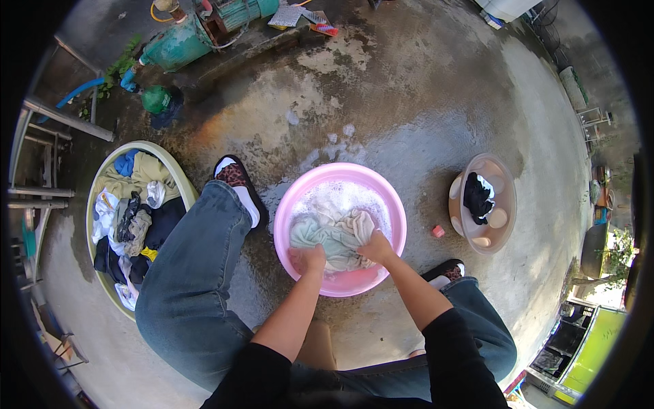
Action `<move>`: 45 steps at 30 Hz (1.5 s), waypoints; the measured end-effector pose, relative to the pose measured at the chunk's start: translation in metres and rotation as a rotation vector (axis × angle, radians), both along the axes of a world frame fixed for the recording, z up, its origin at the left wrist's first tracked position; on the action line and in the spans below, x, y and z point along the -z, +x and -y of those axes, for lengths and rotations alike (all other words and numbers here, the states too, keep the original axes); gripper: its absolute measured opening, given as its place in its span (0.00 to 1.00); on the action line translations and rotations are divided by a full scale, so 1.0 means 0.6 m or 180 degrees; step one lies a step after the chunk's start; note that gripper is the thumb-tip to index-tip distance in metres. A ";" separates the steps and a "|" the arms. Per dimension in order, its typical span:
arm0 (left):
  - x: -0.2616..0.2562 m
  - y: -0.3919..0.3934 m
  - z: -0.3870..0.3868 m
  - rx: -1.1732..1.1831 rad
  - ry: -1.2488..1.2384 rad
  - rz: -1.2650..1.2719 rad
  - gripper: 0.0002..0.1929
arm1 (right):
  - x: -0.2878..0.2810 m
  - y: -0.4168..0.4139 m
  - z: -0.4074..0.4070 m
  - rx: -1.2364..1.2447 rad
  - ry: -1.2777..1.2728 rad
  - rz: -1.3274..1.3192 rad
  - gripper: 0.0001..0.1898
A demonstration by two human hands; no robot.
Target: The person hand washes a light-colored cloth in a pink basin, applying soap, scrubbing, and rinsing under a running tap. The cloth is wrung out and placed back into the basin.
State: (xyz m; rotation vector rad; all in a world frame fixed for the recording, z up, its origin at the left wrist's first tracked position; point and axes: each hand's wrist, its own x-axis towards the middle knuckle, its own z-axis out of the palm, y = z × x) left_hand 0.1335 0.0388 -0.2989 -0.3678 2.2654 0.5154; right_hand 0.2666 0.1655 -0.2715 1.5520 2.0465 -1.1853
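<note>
A pink plastic basin [282, 225] stands on the concrete between my feet, with sudsy water [327, 191] inside. In it lies a bunched wet cloth [327, 237], pale green on the left and cream toward the right. My left hand [308, 257] grips the cloth's near left part, its fingers partly hidden at the water. On the right, my right hand [375, 249] closes on a cream fold of the same cloth. Both forearms reach over the basin's near rim.
Left of my leg, a large pale tub [186, 179] holds mixed clothes [138, 225]. At right stands a translucent basin [506, 179] with dark clothing [477, 199]; a small pink object [438, 231] lies nearby. A green pump [179, 43] and a red-bristled brush [325, 29] sit beyond.
</note>
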 end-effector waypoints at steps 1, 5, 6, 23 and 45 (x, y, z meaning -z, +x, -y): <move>-0.010 0.012 -0.012 0.0455 0.0158 -0.0328 0.40 | 0.018 -0.001 0.006 0.0300 0.0393 0.0002 0.40; -0.026 0.004 -0.055 0.3129 0.0858 -0.1430 0.39 | 0.050 -0.010 0.038 -0.0101 0.1625 0.0158 0.45; -0.021 -0.008 -0.060 0.3698 0.1050 -0.1482 0.38 | 0.052 -0.010 0.044 -0.0652 0.2011 0.0011 0.45; 0.188 -0.038 -0.050 0.4880 -0.0239 0.0231 0.29 | 0.349 0.018 0.034 0.1512 -0.1111 -0.1440 0.25; -0.112 0.112 0.041 -0.2869 0.4371 0.2785 0.46 | -0.218 -0.083 0.135 0.2390 -0.0433 -0.2376 0.46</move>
